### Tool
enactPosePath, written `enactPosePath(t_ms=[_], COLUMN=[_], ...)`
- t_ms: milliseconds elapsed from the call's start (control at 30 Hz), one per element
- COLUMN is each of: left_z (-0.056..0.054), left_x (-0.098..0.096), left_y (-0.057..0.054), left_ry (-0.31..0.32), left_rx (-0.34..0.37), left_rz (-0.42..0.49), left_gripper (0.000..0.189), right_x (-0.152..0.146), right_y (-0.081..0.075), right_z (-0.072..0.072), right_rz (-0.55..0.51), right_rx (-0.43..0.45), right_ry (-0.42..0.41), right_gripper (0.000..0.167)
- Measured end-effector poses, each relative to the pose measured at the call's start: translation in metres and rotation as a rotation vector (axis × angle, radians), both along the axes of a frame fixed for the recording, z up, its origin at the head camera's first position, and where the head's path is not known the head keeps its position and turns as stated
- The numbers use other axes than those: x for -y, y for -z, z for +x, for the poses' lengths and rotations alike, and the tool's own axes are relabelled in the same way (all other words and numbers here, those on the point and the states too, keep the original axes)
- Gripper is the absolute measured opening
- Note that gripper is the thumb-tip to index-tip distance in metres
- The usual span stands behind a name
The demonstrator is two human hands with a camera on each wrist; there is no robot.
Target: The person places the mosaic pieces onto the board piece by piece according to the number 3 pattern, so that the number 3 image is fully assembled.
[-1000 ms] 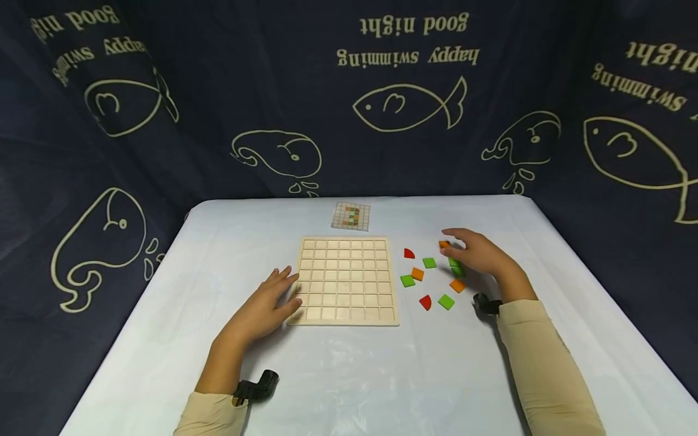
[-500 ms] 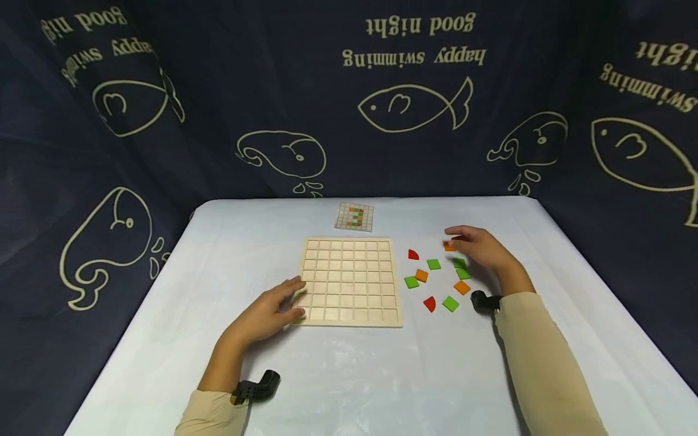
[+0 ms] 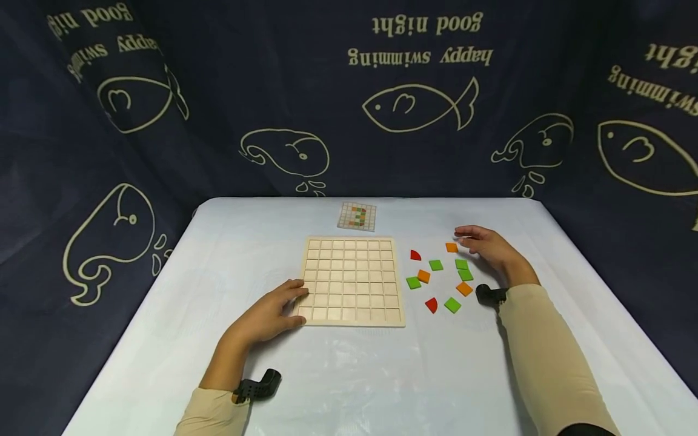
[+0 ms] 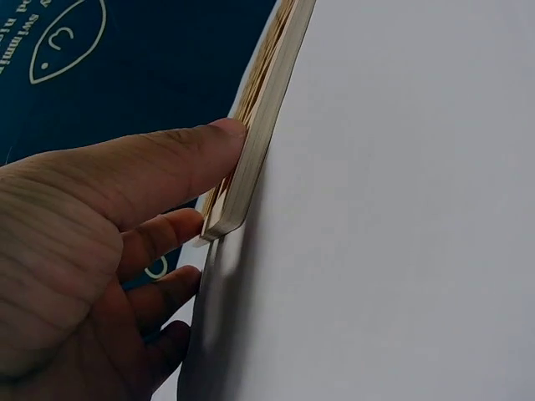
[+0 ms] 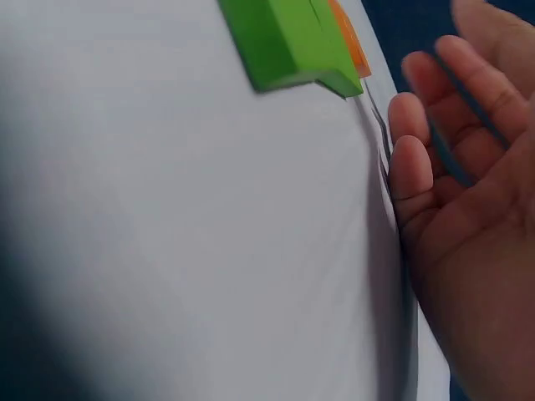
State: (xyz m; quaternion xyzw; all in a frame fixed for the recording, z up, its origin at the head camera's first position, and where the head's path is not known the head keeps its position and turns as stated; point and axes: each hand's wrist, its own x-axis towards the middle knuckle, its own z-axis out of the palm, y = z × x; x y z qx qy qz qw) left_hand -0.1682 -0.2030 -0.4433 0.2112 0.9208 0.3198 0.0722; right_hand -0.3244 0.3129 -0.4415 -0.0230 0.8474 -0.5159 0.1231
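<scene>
A pale wooden grid board (image 3: pixel 349 281) lies on the table, its squares bare. My left hand (image 3: pixel 269 315) rests at its near left corner; the thumb touches the board's rim in the left wrist view, fingers loosely extended along the left edge. My right hand (image 3: pixel 491 247) hovers at the right with nothing in it, fingers loosely bent. Just left of its fingertips lies an orange square tile (image 3: pixel 451 247). Nearby are green square tiles (image 3: pixel 462 264), another orange tile (image 3: pixel 464 289) and a red quarter-round tile (image 3: pixel 431 305). Green tiles (image 5: pixel 292 42) also show in the right wrist view.
Behind the board lies a small pattern card (image 3: pixel 357 217) with coloured squares in a grid. The white-covered table (image 3: pixel 349 381) ends at a dark printed curtain (image 3: pixel 305 79) at the back and sides.
My right hand has drawn back to the right from the orange tile, uncovering it and the green tiles. My left fingers have settled lower on the board's left edge. The view has shifted slightly.
</scene>
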Motion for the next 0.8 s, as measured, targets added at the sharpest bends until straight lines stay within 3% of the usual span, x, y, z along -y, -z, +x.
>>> enactPosePath(t_ms=[267, 533, 800], left_z=[0.000, 0.001, -0.001], left_x=[-0.001, -0.001, -0.001], left_y=[0.000, 0.002, 0.004], left_ry=[-0.022, -0.036, -0.045], left_rx=[0.000, 0.012, 0.021], left_rz=[0.026, 0.014, 0.020], left_gripper=[0.066, 0.068, 0.067], right_x=[-0.003, 0.002, 0.004], right_y=[0.006, 0.012, 0.011], right_z=[-0.002, -0.007, -0.005], right_rz=[0.061, 0.211, 0.236], right_rx=[-0.002, -0.023, -0.030], right_ry=[-0.054, -0.057, -0.070], right_gripper=[0.042, 0.041, 0.041])
